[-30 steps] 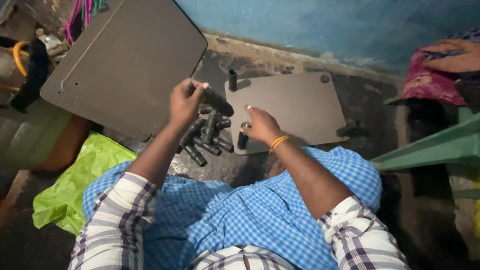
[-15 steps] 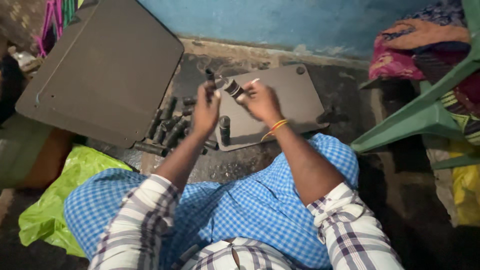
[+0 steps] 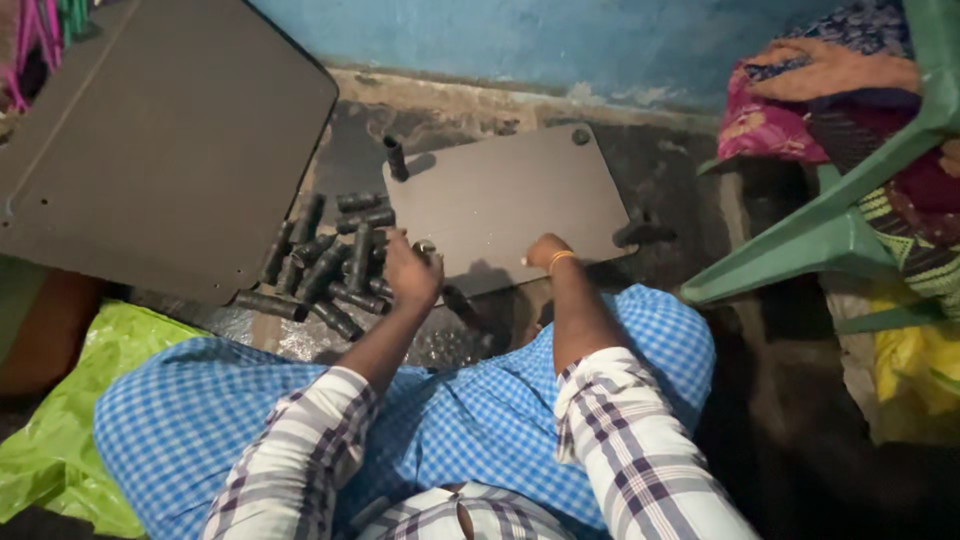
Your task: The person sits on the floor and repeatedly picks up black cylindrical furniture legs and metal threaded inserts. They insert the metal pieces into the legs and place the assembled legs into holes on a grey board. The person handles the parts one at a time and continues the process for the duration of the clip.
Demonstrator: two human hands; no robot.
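While the left hand (image 3: 410,272) grips a small cylinder (image 3: 425,247), the right hand (image 3: 543,252) clasps the board's (image 3: 510,195) edge.

I see a small flat dark-grey rectangular board with rounded corners (image 3: 520,200) lying on the floor, with short black cylindrical legs standing up at its far-left corner and sticking out at its right edge. Just left of it lies a loose heap of short dark cylindrical tubes (image 3: 325,260), most on their sides, touching one another.
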